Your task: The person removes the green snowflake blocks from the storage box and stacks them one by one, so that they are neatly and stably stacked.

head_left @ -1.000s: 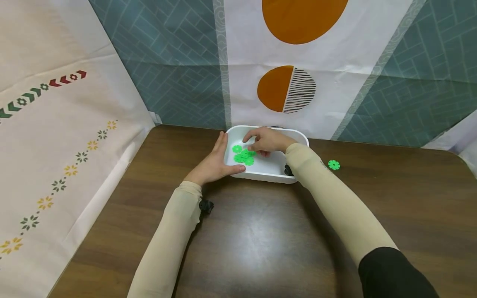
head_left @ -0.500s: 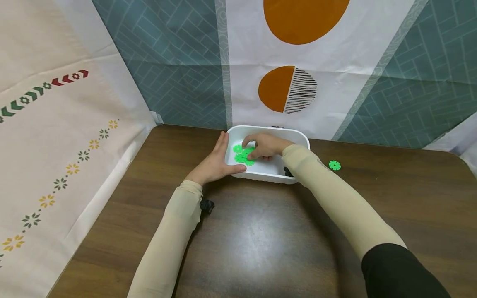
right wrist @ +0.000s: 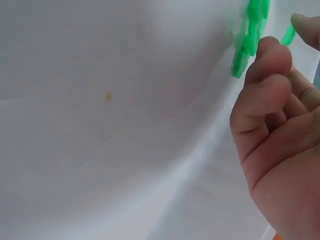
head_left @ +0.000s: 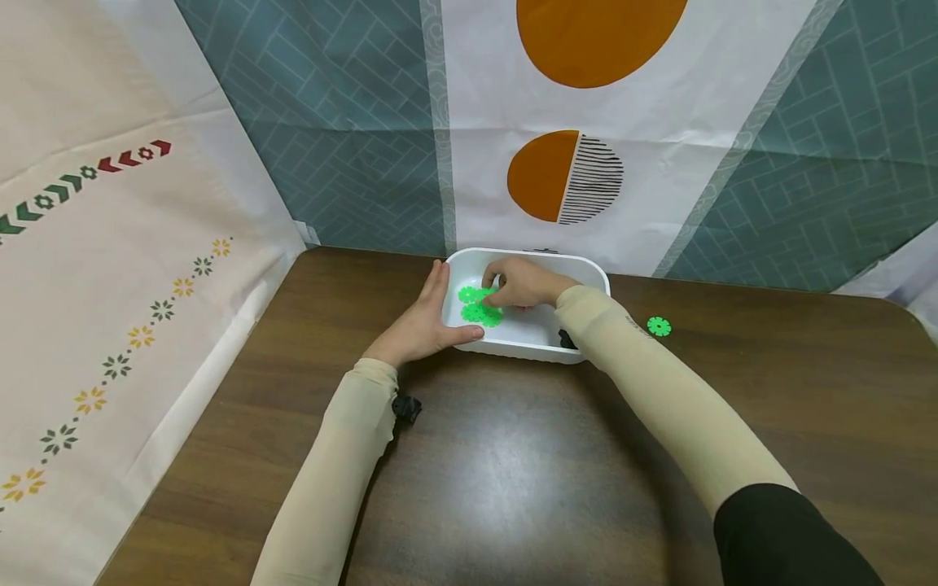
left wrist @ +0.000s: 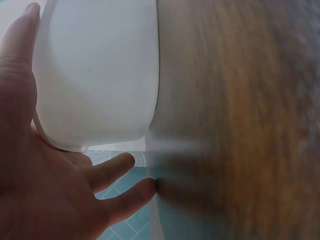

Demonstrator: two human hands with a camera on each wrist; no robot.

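- Toward the far edge of the table [head_left: 498, 464], a white tray [head_left: 520, 351] stands with its long axis running left to right; green notched discs [head_left: 480, 314] lie overlapping at its left end.
- Right hand [head_left: 529, 283]: nearer to the discs, reaching in from the right, thumb tip and bent fingers just above or touching the pile's right side (whether a disc is pinched, I cannot tell).
- Left hand [head_left: 416, 328]: fingers spread around the tray's left end, thumb laid along the near rim.
- One single green disc [head_left: 659, 326] (flat on the wood) lies right of the tray, beside the right sleeve [head_left: 659, 391].
- Brown and wood-grained, the table has a glare patch nearer the person; patterned cloth [head_left: 352, 130] hangs behind, and pale cloth with printed flowers [head_left: 110, 301] at left.
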